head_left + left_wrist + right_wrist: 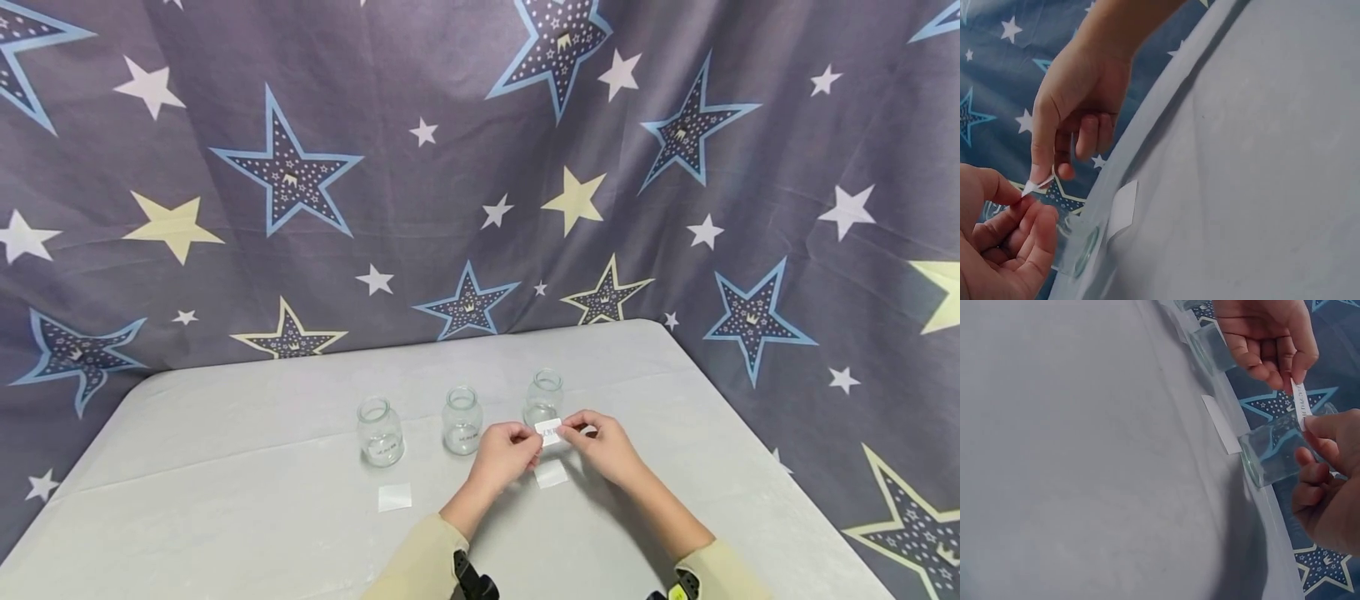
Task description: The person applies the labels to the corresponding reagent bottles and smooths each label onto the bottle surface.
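Note:
A small white label (548,432) with dark printing is stretched between both hands in front of the right-hand glass jar (545,393). My left hand (507,457) pinches its left end between thumb and forefinger. At the other end, my right hand (606,449) pinches it the same way. In the right wrist view the label (1300,405) stands apart from the jar (1272,453) behind it. On the table below the hands lies a blank white slip of paper (551,474); the left wrist view shows this slip (1124,209) slightly curled.
Two more open glass jars, the middle one (462,421) and the left one (380,432), stand on the white-covered table (225,500), each with a printed label. Another white slip (394,497) lies before the left jar. A star-patterned curtain (420,192) hangs behind.

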A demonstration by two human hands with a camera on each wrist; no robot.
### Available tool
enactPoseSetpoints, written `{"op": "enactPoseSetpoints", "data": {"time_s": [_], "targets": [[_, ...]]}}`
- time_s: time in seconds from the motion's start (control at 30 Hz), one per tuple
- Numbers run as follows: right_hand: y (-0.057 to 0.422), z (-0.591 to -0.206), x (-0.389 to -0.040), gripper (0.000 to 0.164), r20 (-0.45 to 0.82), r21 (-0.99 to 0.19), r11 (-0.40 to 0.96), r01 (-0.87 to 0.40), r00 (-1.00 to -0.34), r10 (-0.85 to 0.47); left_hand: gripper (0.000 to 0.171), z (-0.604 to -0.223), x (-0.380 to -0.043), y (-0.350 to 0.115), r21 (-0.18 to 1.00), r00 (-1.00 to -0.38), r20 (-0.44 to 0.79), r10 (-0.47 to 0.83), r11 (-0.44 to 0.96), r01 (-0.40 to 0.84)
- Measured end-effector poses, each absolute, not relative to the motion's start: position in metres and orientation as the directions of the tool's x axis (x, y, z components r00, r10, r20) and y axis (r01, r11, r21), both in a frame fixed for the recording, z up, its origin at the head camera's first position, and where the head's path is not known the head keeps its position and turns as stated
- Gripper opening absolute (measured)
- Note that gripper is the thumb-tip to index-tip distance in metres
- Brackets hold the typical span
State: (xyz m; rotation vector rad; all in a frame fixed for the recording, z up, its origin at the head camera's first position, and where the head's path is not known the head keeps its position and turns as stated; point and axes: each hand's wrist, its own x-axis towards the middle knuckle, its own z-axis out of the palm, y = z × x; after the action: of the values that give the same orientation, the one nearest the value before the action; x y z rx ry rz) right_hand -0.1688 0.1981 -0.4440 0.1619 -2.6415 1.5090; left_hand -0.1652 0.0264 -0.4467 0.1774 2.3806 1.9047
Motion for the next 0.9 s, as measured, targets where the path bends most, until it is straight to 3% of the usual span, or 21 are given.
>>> {"op": "enactPoseSetpoints", "data": {"time_s": [0.47,0.9], "targets": [[0.209,-0.455,-0.182,0.015,0.147,-0.88,0.451,-0.149,-0.988,-0.038,0.009,-0.452,-0.171,0.03,0.912,-0.982,0.126,0.142,0.372,0.171],[0.197,-0.436,-0.176,0.015,0.173,-0.882,0.449,-0.143,-0.985,0.026,0.006,-0.452,-0.181,0.038,0.849,-0.985,0.153,0.079,0.5,0.172]]}}
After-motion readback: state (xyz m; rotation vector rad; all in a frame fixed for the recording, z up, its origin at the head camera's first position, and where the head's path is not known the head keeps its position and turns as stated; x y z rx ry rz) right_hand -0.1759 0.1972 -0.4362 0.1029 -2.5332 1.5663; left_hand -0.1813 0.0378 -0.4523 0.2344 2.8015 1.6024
